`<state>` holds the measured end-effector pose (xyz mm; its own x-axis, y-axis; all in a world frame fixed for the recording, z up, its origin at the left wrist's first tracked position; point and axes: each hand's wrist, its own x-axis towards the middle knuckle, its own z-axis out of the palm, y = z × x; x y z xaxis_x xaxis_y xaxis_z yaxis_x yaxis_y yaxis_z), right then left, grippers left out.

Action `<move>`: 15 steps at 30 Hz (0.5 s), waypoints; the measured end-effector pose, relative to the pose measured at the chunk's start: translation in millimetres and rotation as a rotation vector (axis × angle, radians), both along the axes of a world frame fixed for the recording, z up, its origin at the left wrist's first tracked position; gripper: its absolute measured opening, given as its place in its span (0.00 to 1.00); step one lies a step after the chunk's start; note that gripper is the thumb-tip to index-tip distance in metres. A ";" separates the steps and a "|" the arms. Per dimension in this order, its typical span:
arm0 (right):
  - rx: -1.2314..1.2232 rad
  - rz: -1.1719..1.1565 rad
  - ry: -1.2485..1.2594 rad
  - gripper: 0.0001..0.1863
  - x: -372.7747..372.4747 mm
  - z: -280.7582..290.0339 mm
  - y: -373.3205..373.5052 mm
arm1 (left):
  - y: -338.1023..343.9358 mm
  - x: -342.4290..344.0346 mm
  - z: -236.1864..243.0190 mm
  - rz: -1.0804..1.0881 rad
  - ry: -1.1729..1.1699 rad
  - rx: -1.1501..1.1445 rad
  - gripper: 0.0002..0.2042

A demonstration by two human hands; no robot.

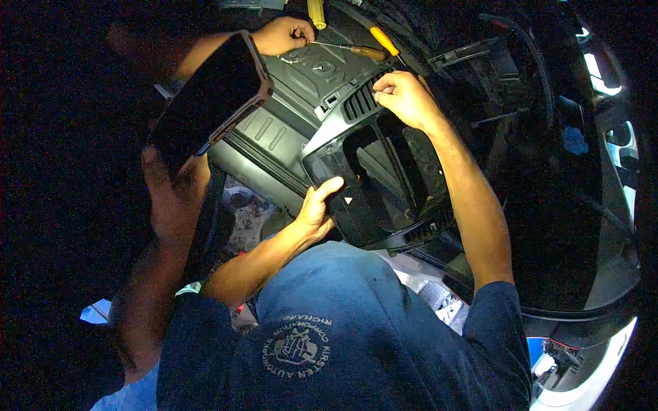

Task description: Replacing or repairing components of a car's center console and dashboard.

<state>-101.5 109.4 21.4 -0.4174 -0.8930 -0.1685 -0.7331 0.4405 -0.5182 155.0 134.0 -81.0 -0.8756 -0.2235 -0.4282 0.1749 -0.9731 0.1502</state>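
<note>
1. A black-and-grey car dashboard centre trim panel (pixel 355 200) is seen mid-view, directly in front of the dark-shirted torso, tilted, with a slatted air vent at its upper end and another at its lower end.
2. The panel's left edge is gripped by the left hand (pixel 315 211): the thumb is laid on the glossy black face, near a small triangle marking, and the fingers are hidden behind the edge.
3. The right hand (pixel 406 99) is placed at the upper vent (pixel 362 101), fingers curled and thumb drawn in close to them; whether the panel or some small item is pinched cannot be determined.
4. Beyond the panel, a black moulded plastic surface (pixel 264 133) with ribs and raised lettering is noted.
5. On it, an amber-handled screwdriver (pixel 368 52) is observed; its shaft is pointed at a co-worker's hand (pixel 279 37). Contact there is unclear.
6. A screwdriver with an orange-yellow handle (pixel 384 42) is seen just beside the amber one; a yellow handle (pixel 316 14) is located at the top edge.
7. At left, a smartphone (pixel 216 99) is held by a co-worker's other hand (pixel 171 181), lower part in shadow.
</note>
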 end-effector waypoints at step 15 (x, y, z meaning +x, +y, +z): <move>-0.050 -0.001 0.023 0.14 -6.6 -7.3 -2.9 | -1.1 -1.4 0.2 -0.040 -0.018 0.022 0.16</move>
<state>-108.1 106.5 14.1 -0.4220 -0.8994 -0.1138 -0.7447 0.4155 -0.5224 153.6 132.9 -80.8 -0.8757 -0.1787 -0.4486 0.1330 -0.9823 0.1318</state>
